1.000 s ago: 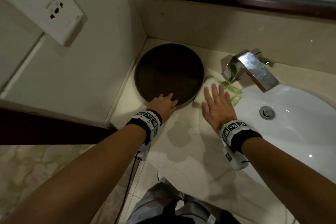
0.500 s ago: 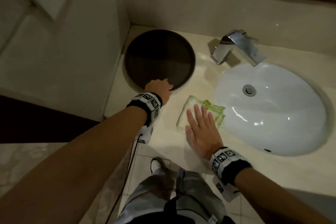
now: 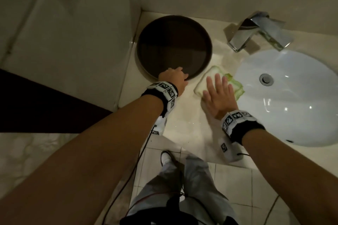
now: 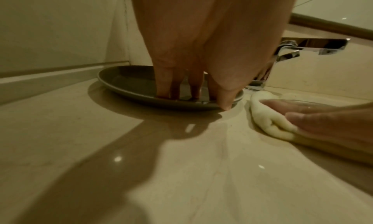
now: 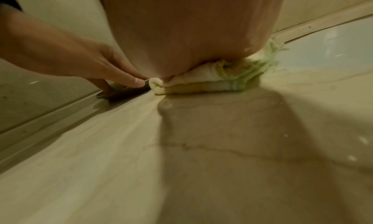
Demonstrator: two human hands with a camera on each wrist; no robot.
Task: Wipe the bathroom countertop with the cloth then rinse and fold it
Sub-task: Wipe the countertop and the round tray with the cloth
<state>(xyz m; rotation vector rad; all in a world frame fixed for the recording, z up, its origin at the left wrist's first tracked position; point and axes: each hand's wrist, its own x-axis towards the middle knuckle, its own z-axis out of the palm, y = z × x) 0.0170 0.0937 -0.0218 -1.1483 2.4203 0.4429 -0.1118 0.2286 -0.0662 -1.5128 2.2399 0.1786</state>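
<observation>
A folded cream and green cloth (image 3: 204, 80) lies on the beige countertop (image 3: 182, 120), between a dark round tray (image 3: 173, 45) and the white sink (image 3: 292, 100). My right hand (image 3: 217, 91) lies flat on the cloth with straight, spread fingers and presses it down. The right wrist view shows the cloth (image 5: 201, 82) squashed under my palm (image 5: 191, 43). My left hand (image 3: 173, 79) holds the tray's near rim. In the left wrist view its fingers (image 4: 171, 90) stand inside the tray (image 4: 125, 80) and the thumb sits outside the rim.
A chrome faucet (image 3: 256, 31) stands behind the sink, just beyond the cloth. The tray fills the counter's back left corner against the walls. Wet streaks shine on the counter near its front edge. Below are floor tiles and my legs.
My right hand slid the cloth from beside the faucet toward the counter's front edge, then partway back beside the tray. The left hand has stayed on the tray rim.
</observation>
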